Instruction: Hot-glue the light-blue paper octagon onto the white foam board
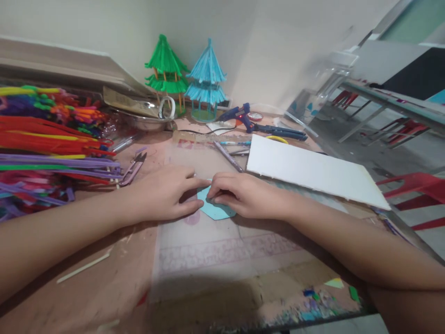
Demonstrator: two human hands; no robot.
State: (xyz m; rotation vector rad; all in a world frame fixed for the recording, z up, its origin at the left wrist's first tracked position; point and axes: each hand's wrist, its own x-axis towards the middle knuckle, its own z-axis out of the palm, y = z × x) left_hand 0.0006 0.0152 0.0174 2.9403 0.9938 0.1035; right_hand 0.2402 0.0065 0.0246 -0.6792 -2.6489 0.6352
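Observation:
A light blue polygon-shaped piece (219,212), flat like card or foam sheet, lies on a translucent printed sheet in front of me. My left hand (170,192) rests at its left side, thumb and index finger stretched apart with their tips on or beside the edge. Over the piece's upper right part, my right hand (239,192) is closed, its fingertips pinched together near the middle. Whatever those fingertips hold, if anything, is hidden. The two index fingers nearly meet at the piece's upper edge.
Bundles of coloured pipe cleaners (52,134) lie left, near small snips (135,168). Behind stand a green tiered model (166,65) and a blue one (207,69), a metal bowl (142,121) and a glue gun (239,113). A white board (313,169) lies right.

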